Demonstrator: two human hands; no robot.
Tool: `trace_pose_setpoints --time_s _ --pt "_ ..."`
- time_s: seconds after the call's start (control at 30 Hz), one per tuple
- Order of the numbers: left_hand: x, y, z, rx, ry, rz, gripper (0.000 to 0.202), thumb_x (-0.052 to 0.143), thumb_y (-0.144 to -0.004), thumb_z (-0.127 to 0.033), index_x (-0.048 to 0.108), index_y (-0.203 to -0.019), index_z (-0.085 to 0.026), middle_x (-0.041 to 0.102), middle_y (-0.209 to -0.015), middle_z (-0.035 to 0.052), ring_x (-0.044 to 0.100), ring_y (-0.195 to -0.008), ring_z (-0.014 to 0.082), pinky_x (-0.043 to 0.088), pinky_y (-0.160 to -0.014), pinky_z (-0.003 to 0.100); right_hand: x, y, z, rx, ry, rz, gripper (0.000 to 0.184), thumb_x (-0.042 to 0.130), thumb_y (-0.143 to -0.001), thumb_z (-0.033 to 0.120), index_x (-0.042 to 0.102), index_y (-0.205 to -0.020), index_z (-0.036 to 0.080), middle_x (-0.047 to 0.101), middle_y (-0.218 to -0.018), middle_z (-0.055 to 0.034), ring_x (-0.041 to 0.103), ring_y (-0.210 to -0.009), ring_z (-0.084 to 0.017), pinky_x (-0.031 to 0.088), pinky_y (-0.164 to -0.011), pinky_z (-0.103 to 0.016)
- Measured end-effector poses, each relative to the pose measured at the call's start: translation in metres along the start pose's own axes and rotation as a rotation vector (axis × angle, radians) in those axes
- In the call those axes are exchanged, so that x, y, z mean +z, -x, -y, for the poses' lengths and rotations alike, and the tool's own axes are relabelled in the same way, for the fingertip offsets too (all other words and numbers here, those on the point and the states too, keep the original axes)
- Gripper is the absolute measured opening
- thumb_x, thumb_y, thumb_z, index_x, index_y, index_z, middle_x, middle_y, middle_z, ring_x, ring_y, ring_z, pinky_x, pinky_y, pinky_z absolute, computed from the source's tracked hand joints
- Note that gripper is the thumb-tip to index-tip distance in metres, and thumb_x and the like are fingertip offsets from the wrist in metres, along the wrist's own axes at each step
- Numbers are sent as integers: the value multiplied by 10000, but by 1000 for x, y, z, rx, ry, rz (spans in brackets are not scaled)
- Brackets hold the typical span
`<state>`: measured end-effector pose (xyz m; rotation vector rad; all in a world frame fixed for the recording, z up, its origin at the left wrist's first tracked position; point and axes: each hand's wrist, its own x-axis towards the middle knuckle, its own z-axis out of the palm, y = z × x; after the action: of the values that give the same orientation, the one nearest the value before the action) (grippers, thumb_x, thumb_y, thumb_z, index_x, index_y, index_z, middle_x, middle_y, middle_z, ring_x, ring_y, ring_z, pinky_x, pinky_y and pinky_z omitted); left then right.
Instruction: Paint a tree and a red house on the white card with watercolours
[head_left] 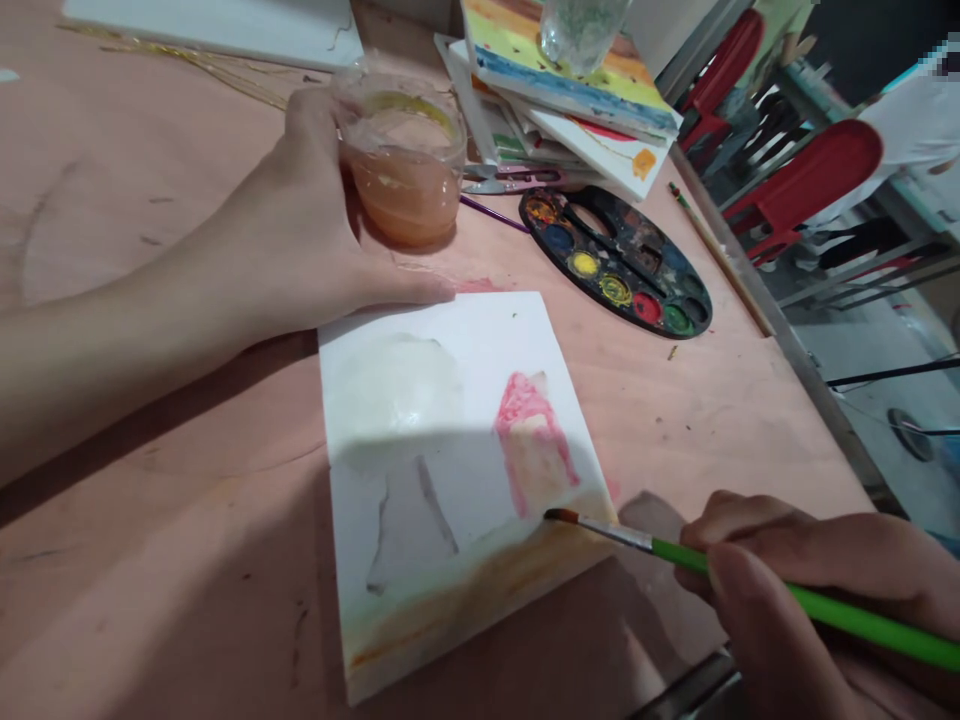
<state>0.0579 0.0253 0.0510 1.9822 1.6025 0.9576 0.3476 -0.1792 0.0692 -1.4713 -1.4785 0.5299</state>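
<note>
My left hand (315,220) is around the left side of a clear plastic cup (409,185) of cloudy orange-brown water. Its fingers meet the cup near the rim, partly hidden, while the thumb stretches along the top edge of a small white canvas (495,330). Painted on the canvas are a pale round shape with two grey lines below, a pink-outlined patch, and a brown-green band at the bottom. In my right hand (795,590) is a green-handled paintbrush (679,552), held like a pen. Its dark tip is at the canvas surface, just below the pink patch.
A black oval paint palette (619,262) lies beyond the canvas, near a long thin brush (720,258). Stacked painted canvases (570,85) bear a clear glass (585,30). Scissors (517,180) lie before them. Past the table edge are red chairs (817,175) and other people.
</note>
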Motion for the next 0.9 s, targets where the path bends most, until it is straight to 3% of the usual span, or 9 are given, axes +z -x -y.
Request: trace_pose_setpoints --time_s 0.13,0.33,0.47,0.57,0.7,0.8,0.9 --pt "-1 -1 2 39 4 2 1434 947 -511 -715 297 -1671 -176 489 -1626 130 533 -1409 431 387 -1262 595 5 -10 9 -94 62 61 335 699 -1049 531 623 -816 302 697 -647 44 694 -560 -141 569 -535 -249" --pt "-2 -1 0 24 -24 -13 1439 921 -473 -702 330 -1661 -144 481 -1630 131 486 -1465 455 362 -1282 608 23 -14 26 53 0 -185 454 838 -919 584 607 -676 276 591 -509 60 645 -505 -160 540 -480 -274" --pt "-2 -2 -1 -7 -21 -12 1426 918 -462 -689 337 -1653 -160 494 -1628 119 499 -1456 456 379 -1269 613 26 -17 27 47 18 -178 390 819 -953 482 616 -684 286 662 -555 57 646 -483 -170 529 -457 -293" --pt "-2 -1 -1 -21 -15 -12 1350 909 -531 -669 351 -1648 -156 509 -1627 136 506 -1447 454 408 -1264 576 25 -19 28 55 56 -226 391 836 -928 401 590 -650 280 614 -500 71 601 -453 -153 488 -429 -272" --pt "-1 -2 7 3 -29 -20 1366 924 -506 -726 372 -1622 -163 550 -1586 132 543 -1414 450 458 -1222 576 23 -18 26 80 86 -288 368 859 -890 410 617 -647 277 644 -546 53 599 -500 -150 497 -465 -279" --pt "0 -3 11 13 -50 -39 1403 961 -447 -681 372 -1615 -176 562 -1571 114 572 -1387 447 449 -1221 598 20 -15 22 83 54 -322 358 861 -884 404 623 -652 272 644 -551 54 594 -504 -144 511 -488 -282" --pt "-1 -3 10 39 -30 -29 1385 948 -482 -696 366 -1626 -175 550 -1584 108 559 -1413 439 429 -1242 571 17 -13 17 68 7 -302 270 833 -893 298 648 -697 271 658 -596 56 612 -547 -145 541 -541 -288"
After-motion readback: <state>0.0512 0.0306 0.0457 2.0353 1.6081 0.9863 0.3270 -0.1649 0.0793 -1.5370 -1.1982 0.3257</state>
